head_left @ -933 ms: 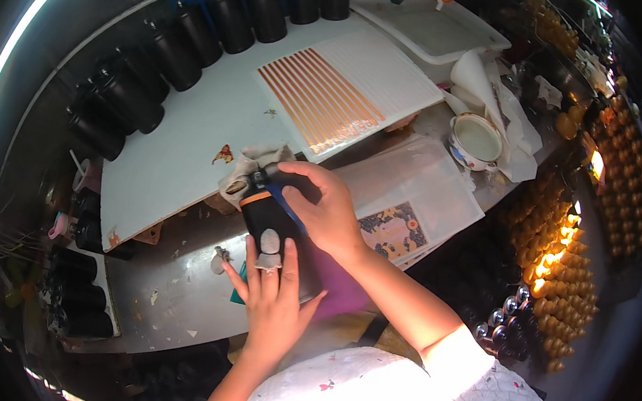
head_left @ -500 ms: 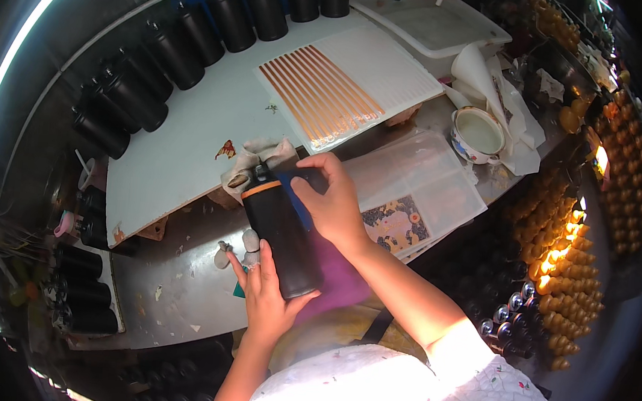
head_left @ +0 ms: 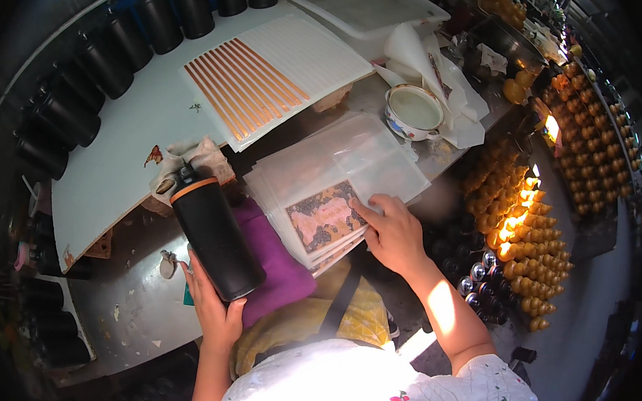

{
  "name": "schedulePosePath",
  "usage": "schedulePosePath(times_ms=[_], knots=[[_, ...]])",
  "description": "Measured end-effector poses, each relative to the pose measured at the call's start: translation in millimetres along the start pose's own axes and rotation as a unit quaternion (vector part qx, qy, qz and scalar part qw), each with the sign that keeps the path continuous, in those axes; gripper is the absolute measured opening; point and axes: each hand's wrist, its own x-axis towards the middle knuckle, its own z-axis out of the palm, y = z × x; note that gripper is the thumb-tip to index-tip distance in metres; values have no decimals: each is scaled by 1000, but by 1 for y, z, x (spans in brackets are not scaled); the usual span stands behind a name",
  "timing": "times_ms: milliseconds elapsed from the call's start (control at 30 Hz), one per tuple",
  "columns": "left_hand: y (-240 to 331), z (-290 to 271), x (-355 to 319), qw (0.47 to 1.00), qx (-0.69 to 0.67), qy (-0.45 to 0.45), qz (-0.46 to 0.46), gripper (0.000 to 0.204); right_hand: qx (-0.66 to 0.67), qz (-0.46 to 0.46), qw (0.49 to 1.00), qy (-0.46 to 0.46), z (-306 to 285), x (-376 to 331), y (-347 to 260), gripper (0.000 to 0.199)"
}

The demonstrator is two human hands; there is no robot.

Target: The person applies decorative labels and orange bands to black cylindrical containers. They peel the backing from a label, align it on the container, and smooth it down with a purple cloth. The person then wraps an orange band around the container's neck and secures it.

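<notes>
"Cradling the black cylinder (head_left: 216, 237) near its lower end, the left hand (head_left: 217, 317) has its fingers along one side and its thumb by the base. Is that grip enough?"

"It looks closed on the cylinder, though only low down. The thing leans, its orange-banded upper end by the crumpled cloth (head_left: 210, 158) at the edge of the white board (head_left: 129, 148). Whether that cloth bears any weight, nobody could tell."

"What could go wrong there?"

"Slack fingers, probably. With one hand on a smooth side, it could roll toward the purple cloth (head_left: 274, 265) or slip past the thumb."

"And the right hand (head_left: 395, 236)?"

"Thumb and forefinger are at the right edge of the patterned sheet (head_left: 319, 219), on the stack of pale sheets (head_left: 385, 156). Whether they pinch it or merely touch it cannot be made out."

"Any danger in that?"

"A hard tug at one corner could crease it, if it is as thin as it looks. The stack might skid too, since its near corner seems to reach past the edge of the metal tabletop (head_left: 143, 300). And the bowl (head_left: 406, 130) stands just beyond; a sheet swung that way might knock it."
</notes>
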Motion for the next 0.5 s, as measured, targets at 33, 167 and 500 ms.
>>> schedulePosePath(times_ms=[33,167,500], knots=[[-1,0,0,1000,0,3,4,99,-56,-15,998,-6,-3,-12,-4,30],[-1,1,-1,1000,1,11,11,96,64,97,989,93,18,-45,-5,46],[0,0,-5,1000,-7,13,-19,102,408,360,803,243,82,-59,-10,20]])
